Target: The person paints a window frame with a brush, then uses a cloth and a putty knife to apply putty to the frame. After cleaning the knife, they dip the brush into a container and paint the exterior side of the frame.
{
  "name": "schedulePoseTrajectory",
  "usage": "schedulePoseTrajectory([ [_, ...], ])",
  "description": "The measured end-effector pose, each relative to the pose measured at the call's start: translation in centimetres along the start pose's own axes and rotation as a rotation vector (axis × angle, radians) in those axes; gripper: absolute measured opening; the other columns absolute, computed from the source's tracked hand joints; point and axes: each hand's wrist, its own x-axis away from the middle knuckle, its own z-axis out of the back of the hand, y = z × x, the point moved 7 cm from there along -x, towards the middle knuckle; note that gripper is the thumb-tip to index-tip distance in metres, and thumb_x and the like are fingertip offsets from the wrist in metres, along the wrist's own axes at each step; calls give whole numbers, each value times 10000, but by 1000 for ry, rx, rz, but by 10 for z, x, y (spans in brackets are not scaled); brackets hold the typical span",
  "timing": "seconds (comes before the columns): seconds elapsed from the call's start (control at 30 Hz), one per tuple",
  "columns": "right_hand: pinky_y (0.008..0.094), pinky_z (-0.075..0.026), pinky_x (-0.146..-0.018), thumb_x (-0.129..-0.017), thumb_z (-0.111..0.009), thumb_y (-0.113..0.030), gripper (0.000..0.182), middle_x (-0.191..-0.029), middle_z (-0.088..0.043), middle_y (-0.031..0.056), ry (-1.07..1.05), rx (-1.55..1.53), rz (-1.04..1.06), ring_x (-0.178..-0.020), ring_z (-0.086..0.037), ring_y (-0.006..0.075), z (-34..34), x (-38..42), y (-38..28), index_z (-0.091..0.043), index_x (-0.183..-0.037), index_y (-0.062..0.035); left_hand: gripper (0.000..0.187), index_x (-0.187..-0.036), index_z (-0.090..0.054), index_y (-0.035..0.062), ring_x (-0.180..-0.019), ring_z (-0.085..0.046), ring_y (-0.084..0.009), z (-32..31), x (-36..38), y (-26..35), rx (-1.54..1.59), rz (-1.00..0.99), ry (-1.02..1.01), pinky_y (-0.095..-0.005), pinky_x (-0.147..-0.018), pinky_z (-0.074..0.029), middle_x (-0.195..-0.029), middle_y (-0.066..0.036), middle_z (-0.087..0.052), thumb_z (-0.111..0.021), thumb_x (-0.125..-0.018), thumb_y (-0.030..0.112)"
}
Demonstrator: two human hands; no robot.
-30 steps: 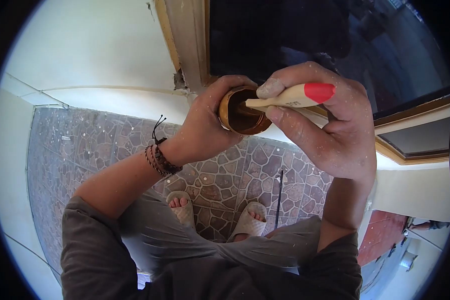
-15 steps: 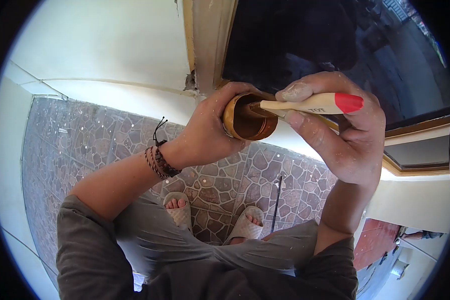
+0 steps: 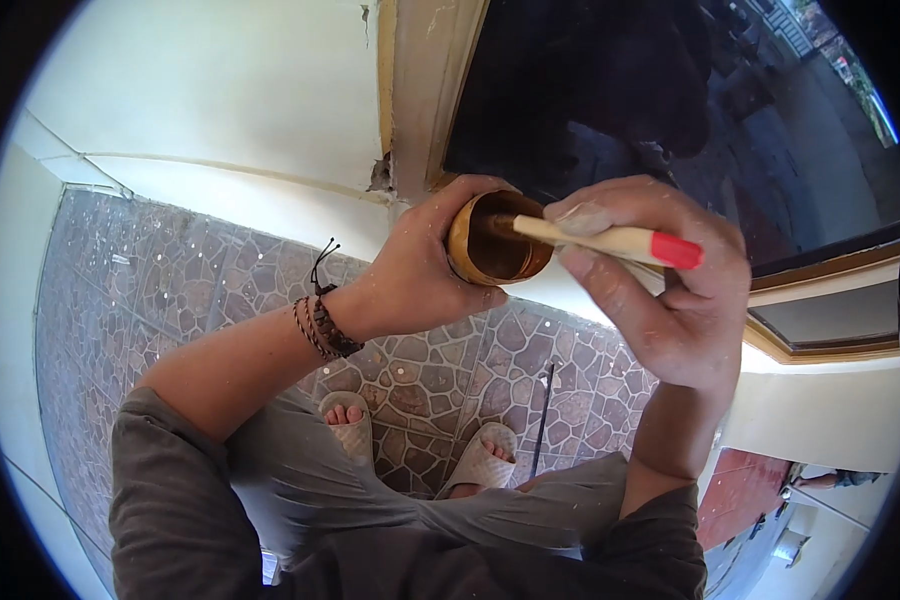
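My left hand [image 3: 420, 265] is wrapped round a small golden-brown paint can [image 3: 467, 254], its open mouth tilted toward me. Brown paint coats the can's inside. Between the thumb and fingers of my right hand [image 3: 670, 270] is a paintbrush [image 3: 605, 238] with a pale wooden handle and a red end. The brush's brown-stained head reaches into the can's mouth; its bristle tips are hard to make out. Whitish smears mark the right thumb and fingertips.
A dark glass pane [image 3: 580, 90] in a wooden frame [image 3: 425, 90] stands ahead, beside a cream wall [image 3: 230, 90]. A thin dark rod [image 3: 544, 415] lies on the stone-patterned floor [image 3: 420, 370] near my slippered feet. Part of another person [image 3: 820, 480] shows at far right.
My right hand has moved a little left and down, and the brush handle now slopes down to the right. The can stays in my left hand, almost in place.
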Motion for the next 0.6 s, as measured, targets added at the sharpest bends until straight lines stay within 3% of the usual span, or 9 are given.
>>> schedulePoseTrajectory([
  [0.2, 301, -536, -731, -751, -682, 78, 209, -912, -676, 153, -83, 53, -67, -843, -678, 227, -16, 1, 7, -632, -936, -2, 732, -1235, -450, 39, -1096, -581, -247, 0, -1, 4, -4, 22, -15, -347, -954, -464, -1149, -126, -581, -789, -586, 22],
  [0.43, 305, -537, -717, -754, -686, 72, 214, -918, -674, 172, 32, -1, 27, -839, -676, 235, 4, -1, -6, -645, -948, -10, 772, -1266, -436, 23, -1097, -580, -248, 1, -1, 0, 8, 19, -31, -340, -967, -455, -1156, -135, -580, -794, -582, 30],
  [0.53, 307, -537, -715, -742, -697, 72, 229, -926, -674, 178, 17, 52, 78, -839, -675, 239, 1, -1, -11, -646, -949, -9, 789, -1270, -432, 17, -1097, -579, -231, 4, 0, 0, 53, 47, -19, -330, -970, -450, -1156, -133, -582, -812, -579, 47],
  [0.6, 309, -538, -717, -734, -703, 71, 238, -930, -673, 179, 2, 87, 111, -838, -675, 240, -5, -1, -13, -645, -950, -8, 780, -1280, -439, 45, -1136, -536, -158, 4, 1, -1, 115, 123, -54, -319, -977, -438, -1206, -63, -557, -842, -613, 36],
])
